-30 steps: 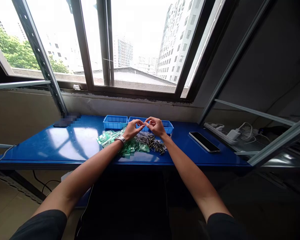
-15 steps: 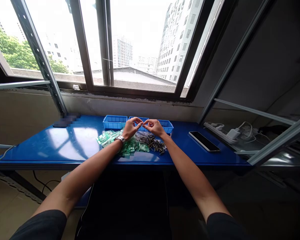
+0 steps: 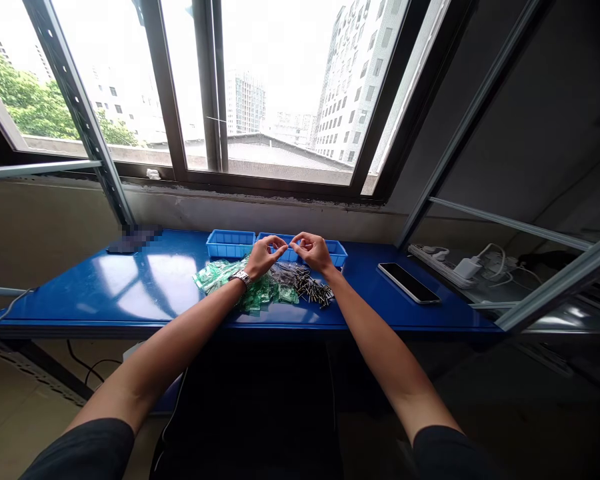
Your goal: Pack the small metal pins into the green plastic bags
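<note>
My left hand (image 3: 264, 257), with a metal watch on its wrist, is pinched closed above the pile. Close beside it, my right hand (image 3: 314, 252) is pinched too, the fingertips of both hands nearly meeting. Whatever lies between the fingers is too small to make out. Below the left hand spreads a heap of green-tinted clear plastic packets (image 3: 253, 300). Dark screw-like pieces (image 3: 314, 292) lie loose under the right hand, with greyish small packets (image 3: 284, 272) between the two heaps. Behind the hands stand blue plastic bins (image 3: 231, 244), partly hidden by them.
The blue table (image 3: 105, 300) runs beneath a window. A phone (image 3: 409, 283) lies at the right, near a power strip (image 3: 441, 265) with a white charger (image 3: 467, 268) and cables. Metal shelf posts (image 3: 80, 113) rise at both sides. A dark blurred object (image 3: 134, 240) lies at the back left.
The fingertips have drawn slightly apart, my right hand lifting a little. The piles and bins look the same.
</note>
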Demonstrator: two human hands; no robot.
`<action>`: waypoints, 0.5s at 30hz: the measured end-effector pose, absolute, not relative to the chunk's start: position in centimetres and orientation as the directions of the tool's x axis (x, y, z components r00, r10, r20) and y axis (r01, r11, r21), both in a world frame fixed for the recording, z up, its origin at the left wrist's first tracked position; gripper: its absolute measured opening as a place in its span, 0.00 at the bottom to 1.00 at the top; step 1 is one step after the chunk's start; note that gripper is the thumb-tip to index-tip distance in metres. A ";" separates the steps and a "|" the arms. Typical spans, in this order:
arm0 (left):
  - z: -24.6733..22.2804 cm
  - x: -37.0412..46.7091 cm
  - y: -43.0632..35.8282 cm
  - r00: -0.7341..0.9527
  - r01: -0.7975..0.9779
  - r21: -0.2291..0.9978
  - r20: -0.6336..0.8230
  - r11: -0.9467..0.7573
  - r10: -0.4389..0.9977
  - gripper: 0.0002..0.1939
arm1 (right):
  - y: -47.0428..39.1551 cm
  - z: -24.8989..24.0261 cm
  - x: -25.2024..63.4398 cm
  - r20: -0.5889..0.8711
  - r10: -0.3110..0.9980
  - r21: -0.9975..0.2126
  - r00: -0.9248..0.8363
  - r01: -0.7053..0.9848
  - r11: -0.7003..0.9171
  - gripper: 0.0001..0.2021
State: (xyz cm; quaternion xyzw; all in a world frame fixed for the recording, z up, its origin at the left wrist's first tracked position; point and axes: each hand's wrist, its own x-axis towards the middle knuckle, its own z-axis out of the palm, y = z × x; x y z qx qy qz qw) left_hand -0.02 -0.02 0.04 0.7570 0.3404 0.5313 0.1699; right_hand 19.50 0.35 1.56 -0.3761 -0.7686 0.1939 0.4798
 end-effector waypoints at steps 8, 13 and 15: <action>-0.1 0.1 0.0 0.253 0.337 0.611 0.675 -0.717 0.693 0.16 | 0.4 1.5 19.4 0.603 0.754 -0.646 -0.260 0.395 0.653 0.13; -0.1 0.0 0.0 0.202 0.337 0.624 0.683 -0.705 0.702 0.16 | 0.5 1.6 19.7 0.592 0.757 -0.624 -0.277 0.437 0.648 0.13; 0.0 0.0 0.0 0.185 0.333 0.631 0.685 -0.700 0.705 0.16 | 0.4 1.7 19.7 0.574 0.761 -0.608 -0.301 0.466 0.643 0.13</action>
